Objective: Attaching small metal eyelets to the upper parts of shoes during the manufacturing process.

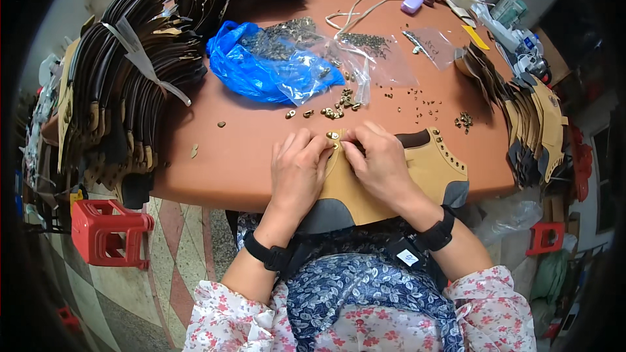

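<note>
A tan leather shoe upper (355,201) with dark grey patches hangs over the table's front edge. Metal eyelets run along its right side, and brass-coloured lace hooks (334,135) show at its left side, between my hands. My left hand (298,168) is closed, thumb and fingers pinching the upper's left edge beside the hooks. From the other side, my right hand (380,161) grips the same edge with thumb and forefinger. Any small piece between the fingertips is hidden. Just beyond my fingers lies a small pile of loose lace hooks (345,101).
Bundled dark leather uppers (140,72) are stacked at left, with more tan ones (531,120) at right. A blue plastic bag (244,72) of metal fittings lies open farther back. Loose small rivets (463,121) are scattered at right. A red stool (111,231) stands at the lower left.
</note>
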Tool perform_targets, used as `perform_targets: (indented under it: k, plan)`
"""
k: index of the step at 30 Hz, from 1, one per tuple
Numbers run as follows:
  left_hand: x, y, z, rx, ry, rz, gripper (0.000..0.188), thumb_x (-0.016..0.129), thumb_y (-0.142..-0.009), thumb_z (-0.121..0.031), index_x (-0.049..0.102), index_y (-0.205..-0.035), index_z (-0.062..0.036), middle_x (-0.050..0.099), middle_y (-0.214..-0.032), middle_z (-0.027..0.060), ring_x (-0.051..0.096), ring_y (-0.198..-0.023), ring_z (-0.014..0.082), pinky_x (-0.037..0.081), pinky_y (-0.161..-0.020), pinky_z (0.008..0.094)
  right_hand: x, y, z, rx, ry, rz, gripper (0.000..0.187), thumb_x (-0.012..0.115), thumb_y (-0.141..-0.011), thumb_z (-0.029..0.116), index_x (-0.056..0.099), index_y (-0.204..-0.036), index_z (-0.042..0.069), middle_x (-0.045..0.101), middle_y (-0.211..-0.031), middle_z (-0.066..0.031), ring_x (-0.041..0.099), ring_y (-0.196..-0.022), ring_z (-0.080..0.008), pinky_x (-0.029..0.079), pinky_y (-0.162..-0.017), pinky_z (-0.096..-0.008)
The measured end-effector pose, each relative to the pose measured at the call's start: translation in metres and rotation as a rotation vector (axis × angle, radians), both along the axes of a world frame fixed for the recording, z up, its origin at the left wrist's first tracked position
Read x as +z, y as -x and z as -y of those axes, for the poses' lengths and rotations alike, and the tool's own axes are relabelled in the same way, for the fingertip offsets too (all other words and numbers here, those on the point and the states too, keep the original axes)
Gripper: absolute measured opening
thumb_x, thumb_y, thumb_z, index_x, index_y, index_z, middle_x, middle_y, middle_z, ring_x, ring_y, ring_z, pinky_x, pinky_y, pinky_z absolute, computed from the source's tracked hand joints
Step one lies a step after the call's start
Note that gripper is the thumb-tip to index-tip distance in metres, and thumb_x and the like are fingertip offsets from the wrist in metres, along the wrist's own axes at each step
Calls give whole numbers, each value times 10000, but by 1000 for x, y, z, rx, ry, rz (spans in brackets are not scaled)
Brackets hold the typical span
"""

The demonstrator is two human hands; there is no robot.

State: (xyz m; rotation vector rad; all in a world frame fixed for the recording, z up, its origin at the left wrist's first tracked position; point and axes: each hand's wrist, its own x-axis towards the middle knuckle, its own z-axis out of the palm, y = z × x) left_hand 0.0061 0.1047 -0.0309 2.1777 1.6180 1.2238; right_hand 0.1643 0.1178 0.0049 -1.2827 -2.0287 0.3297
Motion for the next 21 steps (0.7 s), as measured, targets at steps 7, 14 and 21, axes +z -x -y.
perform_targets:
  k: [7, 14, 21]
  plan:
    - [0, 0, 1, 23, 15, 9, 69, 705, -842, -117, 698, -910, -102, 616, -862, 40, 603, -869, 252, 412, -774, 371, -13, 4, -3, 22, -110, 175, 77, 679, -844, 95, 628, -841, 37, 584, -886, -106, 596, -875, -308, 507, -734, -420]
    - [-1, 1, 1, 15, 7, -3, 102, 716, -832, -133, 686, -928, -116, 583, -868, 30, 581, -860, 238, 415, -776, 381, -16, 5, -3, 29, -148, 183, 77, 685, -834, 88, 630, -837, 34, 583, -883, -98, 596, -871, -297, 510, -735, -404]
    - [-1, 0, 2, 19, 12, -1, 90, 707, -843, -132, 687, -929, -115, 582, -872, 33, 577, -862, 242, 417, -785, 376, -16, 5, -3, 34, -173, 155, 64, 690, -826, 79, 641, -841, 41, 596, -874, -83, 597, -851, -284, 508, -726, -392]
